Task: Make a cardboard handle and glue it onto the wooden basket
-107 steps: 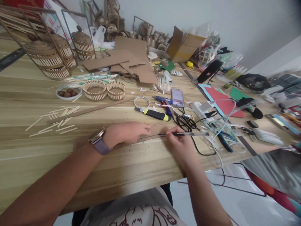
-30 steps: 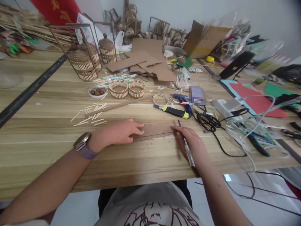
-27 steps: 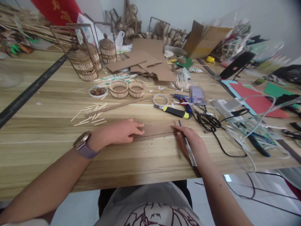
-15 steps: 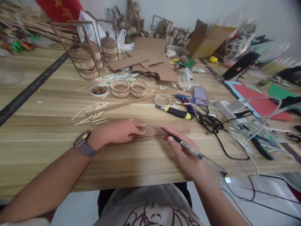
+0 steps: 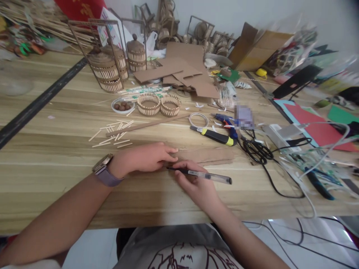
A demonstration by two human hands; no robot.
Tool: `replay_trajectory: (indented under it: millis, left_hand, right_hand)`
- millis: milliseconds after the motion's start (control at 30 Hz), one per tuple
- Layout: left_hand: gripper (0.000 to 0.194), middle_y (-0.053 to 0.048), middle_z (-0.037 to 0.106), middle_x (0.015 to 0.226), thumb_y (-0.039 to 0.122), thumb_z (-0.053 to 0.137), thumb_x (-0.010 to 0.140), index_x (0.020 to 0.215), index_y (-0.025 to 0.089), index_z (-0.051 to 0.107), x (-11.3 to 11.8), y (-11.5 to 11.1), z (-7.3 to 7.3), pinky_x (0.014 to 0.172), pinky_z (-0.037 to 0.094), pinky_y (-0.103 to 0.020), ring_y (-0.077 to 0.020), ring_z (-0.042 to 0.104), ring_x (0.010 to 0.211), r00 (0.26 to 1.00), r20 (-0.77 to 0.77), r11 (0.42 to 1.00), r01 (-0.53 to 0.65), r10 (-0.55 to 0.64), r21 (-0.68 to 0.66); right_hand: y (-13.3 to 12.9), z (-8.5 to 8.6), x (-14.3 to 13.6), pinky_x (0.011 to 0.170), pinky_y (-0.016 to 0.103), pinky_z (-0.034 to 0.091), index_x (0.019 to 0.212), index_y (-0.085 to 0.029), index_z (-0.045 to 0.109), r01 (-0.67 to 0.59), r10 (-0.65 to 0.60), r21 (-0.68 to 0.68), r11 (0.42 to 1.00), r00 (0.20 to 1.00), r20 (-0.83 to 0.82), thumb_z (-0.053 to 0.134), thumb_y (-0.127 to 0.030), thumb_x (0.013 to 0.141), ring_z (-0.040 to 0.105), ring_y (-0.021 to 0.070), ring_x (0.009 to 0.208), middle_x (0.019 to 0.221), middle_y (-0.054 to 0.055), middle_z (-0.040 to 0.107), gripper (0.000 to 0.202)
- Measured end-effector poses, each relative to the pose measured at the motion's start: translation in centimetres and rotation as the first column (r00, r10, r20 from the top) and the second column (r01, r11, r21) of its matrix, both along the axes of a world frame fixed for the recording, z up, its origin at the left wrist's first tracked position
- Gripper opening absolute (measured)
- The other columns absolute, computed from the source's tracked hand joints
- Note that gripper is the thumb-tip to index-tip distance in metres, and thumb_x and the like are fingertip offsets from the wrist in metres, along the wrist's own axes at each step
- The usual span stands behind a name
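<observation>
A brown cardboard strip (image 5: 206, 155) lies lengthwise on the wooden table, its left part covered by my left hand (image 5: 150, 157). That hand lies over the strip with thumb and forefinger stretched out and apart; a watch is on its wrist. My right hand (image 5: 193, 179) is closed around a black-tipped clear pen (image 5: 209, 176). The pen's point is by the strip's near edge, close under my left fingertips; whether it touches is too small to tell. A thinner brown strip (image 5: 148, 126) lies farther back, its left end over several pale sticks (image 5: 119, 134).
Behind are two round stick-walled baskets (image 5: 148, 104), a bowl of brown balls (image 5: 122, 106), and cardboard sheets (image 5: 185, 67). A yellow-black utility knife (image 5: 217, 136), tape roll (image 5: 198, 120), blue glue gun (image 5: 228, 121) and coiled black cable (image 5: 256, 149) lie to the right. Lidded baskets (image 5: 103, 71) stand back left.
My right hand has moved left and toward me with the pen, from over the strip to its near edge beside my left hand. The left hand stays on the strip.
</observation>
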State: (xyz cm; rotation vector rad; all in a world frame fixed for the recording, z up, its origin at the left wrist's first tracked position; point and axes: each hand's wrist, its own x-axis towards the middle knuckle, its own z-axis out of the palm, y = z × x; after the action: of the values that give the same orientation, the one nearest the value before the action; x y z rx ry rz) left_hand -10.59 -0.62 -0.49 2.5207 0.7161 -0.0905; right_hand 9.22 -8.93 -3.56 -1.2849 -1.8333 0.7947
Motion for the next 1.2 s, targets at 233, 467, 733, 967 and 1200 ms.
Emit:
replay_trajectory:
  millis: [233,467,733,967,1200]
  left_hand:
    - [0.048,-0.006,0.052,0.152,0.006,0.050,0.090,0.127,0.030,0.067,0.0,0.0,-0.3,0.111,0.040,-0.042,-0.0235,0.057,0.130,1.000,0.017,1.000,0.002,-0.003,0.012]
    - [0.057,-0.007,0.046,0.156,0.003,0.046,0.088,0.137,0.029,0.060,0.0,-0.1,-0.2,0.120,0.029,-0.047,-0.0231,0.048,0.140,1.000,-0.025,1.000,0.001,-0.001,0.010]
    - [0.063,-0.003,0.042,0.158,0.000,0.042,0.086,0.139,0.030,0.058,0.3,-0.4,0.6,0.120,0.030,-0.042,-0.0220,0.047,0.141,0.997,-0.068,0.999,-0.045,0.046,0.009]
    - [0.059,-0.002,0.042,0.158,0.002,0.043,0.088,0.138,0.029,0.059,0.0,-0.4,0.5,0.120,0.031,-0.043,-0.0214,0.049,0.140,0.997,-0.074,0.999,-0.032,0.032,0.006]
    - [0.061,-0.002,0.049,0.154,0.003,0.044,0.085,0.135,0.032,0.062,-0.8,-0.2,-0.2,0.112,0.043,-0.046,-0.0250,0.054,0.134,0.999,0.044,0.999,-0.023,0.021,0.046]
  right_hand:
    - [0.2,-0.1,-0.6,0.081,0.036,0.051,0.087,-0.024,0.070,0.008,-0.010,0.070,0.997,1.000,0.029,0.060,-0.020,0.086,0.070,0.0199,0.081,0.084,0.002,0.076,0.011]
    - [0.7,0.5,0.8,0.077,0.034,0.053,0.084,-0.022,0.070,0.021,-0.022,0.021,1.000,0.999,0.026,0.058,-0.022,0.086,0.070,0.0196,0.079,0.083,0.003,0.076,0.013]
    - [0.2,1.6,12.0,0.066,0.034,0.052,0.077,-0.021,0.070,0.530,-0.522,0.002,0.848,0.834,0.182,0.065,-0.037,0.076,0.067,0.0224,0.069,0.076,0.005,0.073,0.017]
    - [0.0,2.0,12.6,0.086,0.041,0.056,0.104,-0.024,0.073,0.247,-0.308,0.224,0.943,0.903,0.299,0.054,-0.035,0.094,0.072,0.0247,0.092,0.097,0.007,0.077,0.024]
    - [4.3,1.0,9.1,0.108,0.054,0.043,0.114,-0.022,0.067,-0.265,0.169,0.105,0.959,0.824,0.541,0.075,-0.028,0.085,0.058,0.0309,0.128,0.132,0.014,0.067,0.031]
